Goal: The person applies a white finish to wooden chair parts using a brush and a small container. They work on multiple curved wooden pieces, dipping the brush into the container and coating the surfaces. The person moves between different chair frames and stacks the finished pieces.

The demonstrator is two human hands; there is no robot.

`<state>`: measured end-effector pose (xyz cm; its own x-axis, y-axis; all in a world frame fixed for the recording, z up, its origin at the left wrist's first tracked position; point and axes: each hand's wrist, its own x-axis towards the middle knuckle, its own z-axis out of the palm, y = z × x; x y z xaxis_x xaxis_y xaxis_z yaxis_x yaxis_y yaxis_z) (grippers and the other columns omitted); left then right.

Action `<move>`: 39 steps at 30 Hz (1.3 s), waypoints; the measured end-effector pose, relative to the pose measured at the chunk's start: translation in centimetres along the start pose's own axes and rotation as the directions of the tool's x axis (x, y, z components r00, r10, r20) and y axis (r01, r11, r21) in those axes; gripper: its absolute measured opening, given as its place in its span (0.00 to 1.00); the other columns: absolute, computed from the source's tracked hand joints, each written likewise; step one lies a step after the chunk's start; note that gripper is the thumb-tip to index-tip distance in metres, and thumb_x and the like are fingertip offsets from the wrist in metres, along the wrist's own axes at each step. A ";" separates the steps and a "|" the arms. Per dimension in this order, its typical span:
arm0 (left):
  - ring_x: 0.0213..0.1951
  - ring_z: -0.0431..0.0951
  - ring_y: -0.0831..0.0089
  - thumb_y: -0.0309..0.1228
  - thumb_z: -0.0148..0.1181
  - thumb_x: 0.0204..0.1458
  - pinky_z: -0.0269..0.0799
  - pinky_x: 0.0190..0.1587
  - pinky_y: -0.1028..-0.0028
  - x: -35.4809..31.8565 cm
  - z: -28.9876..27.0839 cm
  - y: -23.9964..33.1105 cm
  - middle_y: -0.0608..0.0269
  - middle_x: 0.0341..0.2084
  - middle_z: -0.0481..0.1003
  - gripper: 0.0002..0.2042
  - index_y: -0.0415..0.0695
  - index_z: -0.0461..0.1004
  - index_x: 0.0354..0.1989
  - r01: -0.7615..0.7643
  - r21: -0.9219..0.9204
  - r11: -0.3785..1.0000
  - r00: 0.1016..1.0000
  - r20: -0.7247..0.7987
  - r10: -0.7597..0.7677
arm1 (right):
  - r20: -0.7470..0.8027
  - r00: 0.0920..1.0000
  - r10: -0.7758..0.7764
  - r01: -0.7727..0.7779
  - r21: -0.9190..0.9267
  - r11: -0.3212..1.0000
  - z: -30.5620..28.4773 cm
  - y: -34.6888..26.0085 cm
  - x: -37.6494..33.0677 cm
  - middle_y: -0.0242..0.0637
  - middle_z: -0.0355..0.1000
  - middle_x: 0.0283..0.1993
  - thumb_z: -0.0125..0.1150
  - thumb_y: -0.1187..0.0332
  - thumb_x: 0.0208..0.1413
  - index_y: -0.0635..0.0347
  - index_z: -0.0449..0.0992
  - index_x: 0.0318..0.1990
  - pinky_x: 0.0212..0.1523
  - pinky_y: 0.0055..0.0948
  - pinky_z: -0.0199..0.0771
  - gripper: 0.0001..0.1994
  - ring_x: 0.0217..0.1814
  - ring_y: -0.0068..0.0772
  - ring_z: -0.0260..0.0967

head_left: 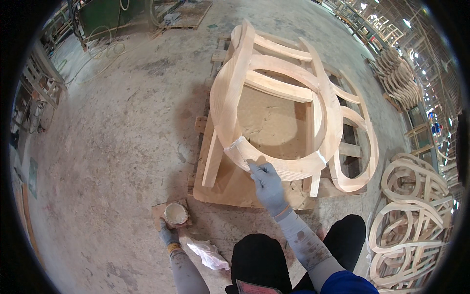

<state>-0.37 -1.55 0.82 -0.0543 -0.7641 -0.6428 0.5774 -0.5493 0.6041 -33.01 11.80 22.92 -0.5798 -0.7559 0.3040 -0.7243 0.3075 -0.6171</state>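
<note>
A pale wooden chair frame (278,167) with a large oval ring stands in front of me, white paste smeared across two joints on the ring's near side. My right hand (270,187), in a grey glove, is at the ring's near left part beside one white joint. Its fingers are closed, and whatever they may hold is hidden. Lower left, my gloved left hand (169,234) grips the near edge of a small board (157,210). On that board sits a round tub (176,214) of whitish paste.
A crumpled white plastic bag (207,254) lies by my left forearm. Under the frame is a cardboard-covered pallet (223,196). More curved wooden frames (409,215) are stacked at right, with another stack (399,78) farther back. Green machinery (110,19) and hoses stand at the far left.
</note>
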 end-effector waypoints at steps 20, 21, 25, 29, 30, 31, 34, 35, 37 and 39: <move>0.48 0.72 0.62 0.43 0.59 0.54 0.72 0.50 0.60 -3.1 3.6 1.0 0.54 0.48 0.71 0.24 0.35 0.69 0.50 0.037 0.031 0.999 0.984 0.175 -0.042 | 0.123 0.963 0.241 -0.269 0.517 0.813 -13.9 -0.5 5.4 0.31 0.70 0.30 0.51 0.69 0.59 0.64 0.70 0.51 0.29 0.20 0.72 0.15 0.29 0.18 0.68; 0.48 0.72 0.62 0.44 0.59 0.54 0.71 0.50 0.59 -3.4 3.7 1.6 0.54 0.47 0.72 0.24 0.35 0.70 0.50 0.034 0.039 0.999 0.975 0.219 -0.042 | 0.084 0.976 0.203 -0.217 0.494 0.842 -16.4 -0.3 5.4 0.30 0.70 0.29 0.52 0.68 0.59 0.64 0.70 0.51 0.29 0.20 0.72 0.14 0.29 0.18 0.68; 0.44 0.74 0.65 0.47 0.60 0.51 0.72 0.48 0.57 -4.4 4.0 2.1 0.58 0.44 0.73 0.26 0.37 0.70 0.50 -0.017 0.056 0.998 1.000 0.002 0.017 | -0.040 0.935 0.354 -0.307 0.411 0.858 -25.5 0.9 3.1 0.29 0.69 0.31 0.53 0.66 0.58 0.61 0.71 0.52 0.29 0.18 0.70 0.16 0.27 0.17 0.67; 0.44 0.75 0.64 0.44 0.60 0.52 0.73 0.47 0.59 -5.2 2.5 2.3 0.60 0.44 0.75 0.23 0.38 0.71 0.49 -0.113 0.008 0.994 0.993 0.027 0.113 | -0.109 0.933 0.344 -0.330 0.128 0.935 -32.9 3.3 -2.0 0.31 0.71 0.34 0.57 0.68 0.52 0.67 0.71 0.52 0.28 0.18 0.69 0.20 0.27 0.15 0.66; 0.45 0.75 0.64 0.43 0.60 0.53 0.73 0.47 0.60 -5.5 2.6 2.3 0.60 0.44 0.75 0.22 0.39 0.71 0.49 -0.128 -0.022 0.992 0.991 0.032 0.129 | -0.121 0.942 0.313 -0.310 0.046 0.950 -34.2 3.9 -3.2 0.31 0.71 0.33 0.57 0.69 0.51 0.68 0.70 0.52 0.28 0.18 0.69 0.20 0.27 0.15 0.66; 0.45 0.75 0.64 0.42 0.59 0.54 0.73 0.47 0.61 -5.7 2.7 2.6 0.60 0.44 0.75 0.21 0.39 0.71 0.49 -0.121 -0.045 0.992 0.989 0.084 0.124 | -0.135 0.952 0.274 -0.280 -0.028 0.960 -35.4 4.0 -4.3 0.30 0.70 0.33 0.57 0.70 0.51 0.68 0.70 0.52 0.27 0.18 0.68 0.20 0.27 0.15 0.66; 0.46 0.75 0.65 0.40 0.56 0.56 0.72 0.49 0.63 -7.0 3.5 5.7 0.60 0.45 0.75 0.18 0.39 0.71 0.48 -0.132 -0.083 0.988 0.955 0.256 0.149 | -0.113 0.938 0.328 -0.325 0.045 0.945 -36.5 3.4 -6.1 0.31 0.70 0.34 0.56 0.71 0.51 0.67 0.71 0.50 0.27 0.19 0.69 0.18 0.25 0.17 0.66; 0.47 0.75 0.65 0.40 0.55 0.57 0.72 0.50 0.64 -7.4 4.4 7.8 0.60 0.45 0.75 0.18 0.39 0.71 0.48 -0.156 -0.078 0.985 0.930 0.323 0.173 | -0.087 0.935 0.344 -0.332 0.133 0.934 -35.9 2.7 -5.9 0.31 0.70 0.34 0.56 0.71 0.51 0.67 0.71 0.49 0.27 0.20 0.69 0.17 0.25 0.18 0.66; 0.48 0.74 0.65 0.40 0.54 0.58 0.71 0.51 0.65 -9.3 6.2 8.7 0.59 0.46 0.74 0.18 0.39 0.71 0.49 -0.141 -0.064 0.988 0.915 0.372 0.155 | 0.023 0.938 0.346 -0.341 0.234 0.911 -33.6 1.7 -5.6 0.30 0.70 0.33 0.54 0.72 0.53 0.65 0.71 0.49 0.26 0.20 0.70 0.16 0.25 0.19 0.66; 0.51 0.73 0.67 0.40 0.50 0.60 0.69 0.54 0.65 -12.2 9.8 6.5 0.60 0.49 0.73 0.19 0.39 0.69 0.53 -0.073 -0.053 0.996 0.898 0.431 0.089 | 0.149 0.950 0.273 -0.306 0.288 0.907 -31.1 2.3 -4.8 0.30 0.70 0.31 0.53 0.73 0.56 0.64 0.70 0.51 0.24 0.19 0.72 0.15 0.26 0.18 0.67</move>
<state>-3.99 0.86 17.19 -0.3484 -0.8807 -0.3210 0.6219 -0.4734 0.6238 -43.45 34.09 42.59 -0.6934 -0.7204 0.0122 -0.3723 0.3437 -0.8621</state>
